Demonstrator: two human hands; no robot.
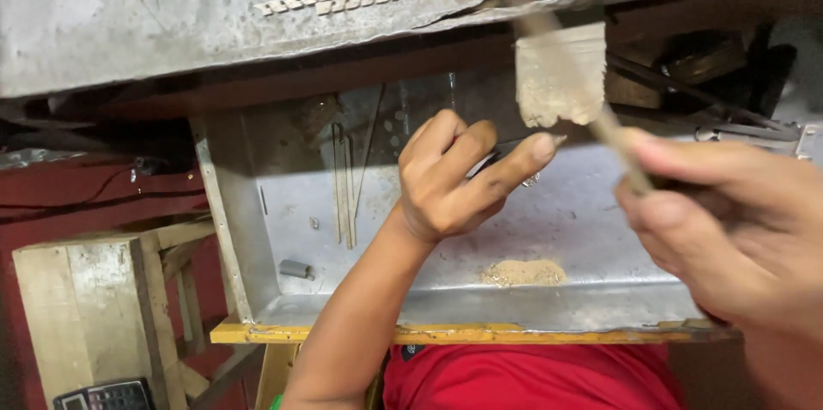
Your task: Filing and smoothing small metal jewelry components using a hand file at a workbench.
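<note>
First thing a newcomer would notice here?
The right hand, blurred at the right edge, holds a wooden-handled brush raised to the underside of the grey bench top. At centre the left hand pinches something small and dark, too hidden to identify. Below them, a pile of tan dust lies in the open metal drawer.

Soft, even light w/ no glare, drawer (283, 204) floor bright but gap under bench (129, 24) in deep shadow, right hand (729, 238) and brush (561, 75) motion-blurred, left hand (454, 178) fairly sharp, far right clutter dim.
</note>
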